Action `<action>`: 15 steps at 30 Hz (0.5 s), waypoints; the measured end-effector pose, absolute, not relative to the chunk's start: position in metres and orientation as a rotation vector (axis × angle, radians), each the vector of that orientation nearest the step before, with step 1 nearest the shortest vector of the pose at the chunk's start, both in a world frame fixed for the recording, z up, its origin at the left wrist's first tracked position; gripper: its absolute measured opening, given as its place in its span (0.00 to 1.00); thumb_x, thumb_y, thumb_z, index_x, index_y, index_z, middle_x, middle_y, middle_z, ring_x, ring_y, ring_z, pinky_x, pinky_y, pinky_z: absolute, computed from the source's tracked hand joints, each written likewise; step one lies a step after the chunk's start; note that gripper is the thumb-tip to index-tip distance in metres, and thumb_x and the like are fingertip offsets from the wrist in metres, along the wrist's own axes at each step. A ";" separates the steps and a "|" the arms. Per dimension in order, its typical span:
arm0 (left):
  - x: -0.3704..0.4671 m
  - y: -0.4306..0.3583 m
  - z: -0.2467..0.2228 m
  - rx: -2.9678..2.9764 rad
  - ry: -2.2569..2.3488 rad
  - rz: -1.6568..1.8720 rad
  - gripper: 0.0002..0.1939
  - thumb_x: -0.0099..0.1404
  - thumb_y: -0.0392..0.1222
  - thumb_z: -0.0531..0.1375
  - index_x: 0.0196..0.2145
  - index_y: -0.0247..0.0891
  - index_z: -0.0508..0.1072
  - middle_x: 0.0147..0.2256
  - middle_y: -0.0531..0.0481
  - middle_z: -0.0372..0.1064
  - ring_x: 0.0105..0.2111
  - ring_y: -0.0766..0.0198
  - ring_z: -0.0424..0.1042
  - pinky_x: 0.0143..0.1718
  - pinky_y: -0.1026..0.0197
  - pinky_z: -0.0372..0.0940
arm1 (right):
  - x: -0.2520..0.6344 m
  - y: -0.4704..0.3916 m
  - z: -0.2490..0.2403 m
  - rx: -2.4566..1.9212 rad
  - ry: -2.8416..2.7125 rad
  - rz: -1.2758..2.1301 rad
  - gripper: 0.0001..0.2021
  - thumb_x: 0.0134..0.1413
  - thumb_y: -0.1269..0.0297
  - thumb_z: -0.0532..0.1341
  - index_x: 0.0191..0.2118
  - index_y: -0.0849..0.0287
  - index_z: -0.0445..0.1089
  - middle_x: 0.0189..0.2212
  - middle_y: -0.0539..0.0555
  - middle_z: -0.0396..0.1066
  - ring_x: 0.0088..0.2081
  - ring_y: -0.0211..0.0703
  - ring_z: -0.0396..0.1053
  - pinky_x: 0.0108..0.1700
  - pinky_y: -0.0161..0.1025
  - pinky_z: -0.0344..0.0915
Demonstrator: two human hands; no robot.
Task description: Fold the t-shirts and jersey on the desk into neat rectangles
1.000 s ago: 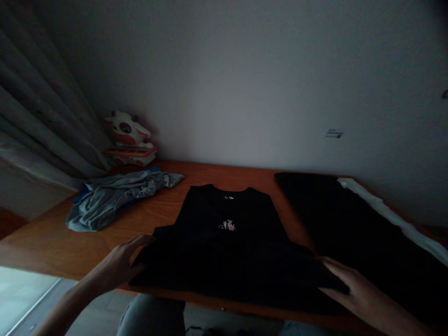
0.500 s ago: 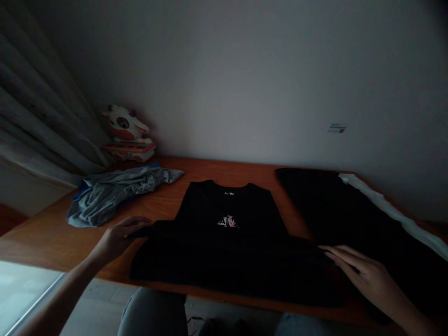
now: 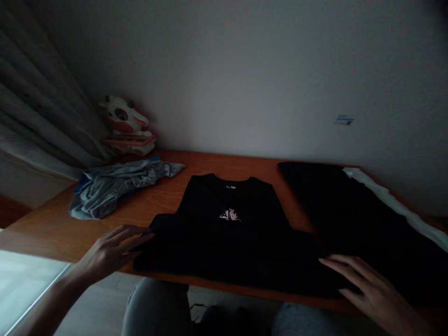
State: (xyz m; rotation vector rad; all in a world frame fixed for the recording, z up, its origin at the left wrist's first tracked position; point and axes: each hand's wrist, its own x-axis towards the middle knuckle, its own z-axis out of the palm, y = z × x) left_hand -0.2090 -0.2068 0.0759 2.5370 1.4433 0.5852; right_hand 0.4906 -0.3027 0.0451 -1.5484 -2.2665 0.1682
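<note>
A black shirt (image 3: pixel 229 252) with a small white and pink print lies on the wooden table, its lower part folded up toward the print. At the fold's left end is my left hand (image 3: pixel 114 249), fingers apart, fingertips touching the cloth. My right hand (image 3: pixel 364 280) is spread at the right end of the fold, palm down, holding nothing. The neck opening faces the wall.
Crumpled grey and blue clothing (image 3: pixel 115 186) lies at the left of the table (image 3: pixel 224 163). Behind it stands a cow-shaped toy (image 3: pixel 126 126). Black cloth (image 3: pixel 350 214) with a white strip (image 3: pixel 395 203) covers the right side. My knees are below the front edge.
Both hands have let go of the shirt's folded edge, and their fingers have spread. The raised fold now lies flatter. The view has shifted slightly.
</note>
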 end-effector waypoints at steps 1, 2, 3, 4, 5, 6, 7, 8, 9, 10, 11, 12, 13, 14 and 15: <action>-0.209 -0.208 0.077 2.550 1.409 0.587 0.21 0.65 0.48 0.59 0.54 0.69 0.77 0.48 0.53 0.81 0.46 0.51 0.79 0.50 0.53 0.73 | 0.491 -0.303 0.043 -1.524 -2.302 0.166 0.26 0.54 0.63 0.63 0.59 0.35 0.73 0.51 0.48 0.79 0.46 0.52 0.80 0.51 0.47 0.78; -0.209 -0.209 0.077 2.544 1.382 0.587 0.20 0.66 0.47 0.59 0.52 0.69 0.78 0.47 0.53 0.81 0.46 0.52 0.79 0.50 0.53 0.73 | 0.492 -0.304 0.041 -1.501 -2.322 0.172 0.25 0.55 0.63 0.62 0.57 0.35 0.74 0.50 0.48 0.79 0.46 0.52 0.80 0.51 0.47 0.77; -0.209 -0.209 0.078 2.523 1.373 0.593 0.19 0.67 0.47 0.58 0.51 0.67 0.79 0.46 0.53 0.81 0.45 0.52 0.80 0.49 0.53 0.74 | 0.492 -0.304 0.040 -1.485 -2.318 0.181 0.22 0.56 0.63 0.61 0.55 0.35 0.76 0.48 0.48 0.80 0.45 0.51 0.80 0.51 0.46 0.77; -0.208 -0.209 0.079 2.488 1.387 0.612 0.17 0.67 0.47 0.58 0.49 0.66 0.80 0.44 0.53 0.82 0.44 0.52 0.80 0.48 0.53 0.74 | 0.492 -0.304 0.039 -1.482 -2.290 0.195 0.20 0.58 0.63 0.60 0.53 0.36 0.77 0.46 0.48 0.81 0.44 0.50 0.80 0.50 0.45 0.77; -0.207 -0.208 0.080 2.448 1.414 0.636 0.16 0.66 0.48 0.59 0.47 0.64 0.82 0.42 0.53 0.82 0.42 0.52 0.80 0.46 0.53 0.74 | 0.492 -0.303 0.040 -1.493 -2.244 0.211 0.18 0.60 0.61 0.59 0.52 0.38 0.78 0.44 0.49 0.81 0.43 0.49 0.80 0.49 0.44 0.77; -0.205 -0.206 0.083 2.412 1.446 0.658 0.14 0.66 0.48 0.59 0.45 0.63 0.83 0.41 0.53 0.82 0.41 0.52 0.80 0.45 0.54 0.75 | 0.491 -0.301 0.042 -1.513 -2.189 0.227 0.16 0.62 0.58 0.58 0.50 0.40 0.79 0.43 0.51 0.82 0.42 0.49 0.80 0.48 0.44 0.78; -0.203 -0.204 0.086 2.391 1.473 0.680 0.13 0.66 0.49 0.59 0.43 0.62 0.83 0.39 0.53 0.82 0.40 0.53 0.80 0.44 0.54 0.75 | 0.490 -0.299 0.046 -1.536 -2.134 0.243 0.15 0.63 0.55 0.58 0.49 0.42 0.80 0.41 0.52 0.82 0.41 0.49 0.80 0.46 0.43 0.78; -0.200 -0.199 0.090 2.387 1.489 0.691 0.12 0.66 0.50 0.60 0.41 0.61 0.84 0.38 0.52 0.82 0.39 0.54 0.79 0.43 0.55 0.74 | 0.489 -0.295 0.051 -1.555 -2.095 0.265 0.14 0.63 0.52 0.58 0.46 0.43 0.80 0.40 0.54 0.81 0.40 0.49 0.80 0.44 0.42 0.78; -0.198 -0.194 0.096 2.398 1.498 0.680 0.12 0.65 0.52 0.60 0.40 0.61 0.84 0.37 0.52 0.81 0.38 0.54 0.78 0.42 0.56 0.74 | 0.487 -0.289 0.059 -1.567 -2.079 0.295 0.15 0.63 0.48 0.59 0.44 0.44 0.81 0.38 0.54 0.81 0.39 0.49 0.80 0.43 0.42 0.77; -0.195 -0.186 0.101 2.415 1.510 0.643 0.12 0.65 0.53 0.59 0.38 0.61 0.84 0.37 0.52 0.81 0.38 0.55 0.78 0.41 0.57 0.73 | 0.484 -0.280 0.068 -1.583 -2.082 0.330 0.16 0.62 0.45 0.59 0.41 0.45 0.82 0.36 0.55 0.80 0.38 0.49 0.79 0.42 0.41 0.77; -0.192 -0.177 0.107 2.429 1.528 0.590 0.12 0.65 0.55 0.59 0.37 0.59 0.84 0.36 0.52 0.80 0.38 0.56 0.77 0.41 0.58 0.72 | 0.482 -0.270 0.078 -1.602 -2.100 0.373 0.17 0.61 0.43 0.60 0.39 0.45 0.82 0.35 0.55 0.79 0.37 0.48 0.79 0.41 0.41 0.76; -0.189 -0.165 0.114 2.440 1.547 0.533 0.13 0.64 0.57 0.59 0.36 0.57 0.84 0.35 0.52 0.78 0.37 0.57 0.76 0.41 0.59 0.71 | 0.479 -0.257 0.088 -1.624 -2.127 0.420 0.18 0.60 0.41 0.60 0.38 0.46 0.82 0.33 0.55 0.78 0.37 0.48 0.78 0.41 0.41 0.75; -0.185 -0.152 0.120 2.449 1.566 0.481 0.15 0.64 0.58 0.58 0.36 0.55 0.84 0.35 0.52 0.77 0.37 0.57 0.75 0.42 0.59 0.70 | 0.478 -0.242 0.097 -1.658 -2.150 0.466 0.20 0.61 0.40 0.59 0.37 0.46 0.82 0.33 0.54 0.77 0.36 0.48 0.77 0.40 0.40 0.74; -0.181 -0.137 0.125 2.465 1.577 0.446 0.17 0.65 0.59 0.58 0.35 0.51 0.84 0.34 0.52 0.76 0.36 0.58 0.74 0.44 0.59 0.69 | 0.477 -0.224 0.106 -1.685 -2.171 0.510 0.21 0.60 0.39 0.59 0.37 0.47 0.82 0.32 0.54 0.77 0.35 0.48 0.77 0.39 0.41 0.73; -0.177 -0.120 0.130 2.491 1.584 0.444 0.19 0.65 0.59 0.57 0.35 0.48 0.83 0.34 0.51 0.75 0.37 0.57 0.73 0.46 0.59 0.68 | 0.476 -0.205 0.114 -1.716 -2.179 0.527 0.23 0.60 0.37 0.58 0.36 0.47 0.82 0.32 0.54 0.77 0.35 0.48 0.76 0.39 0.41 0.73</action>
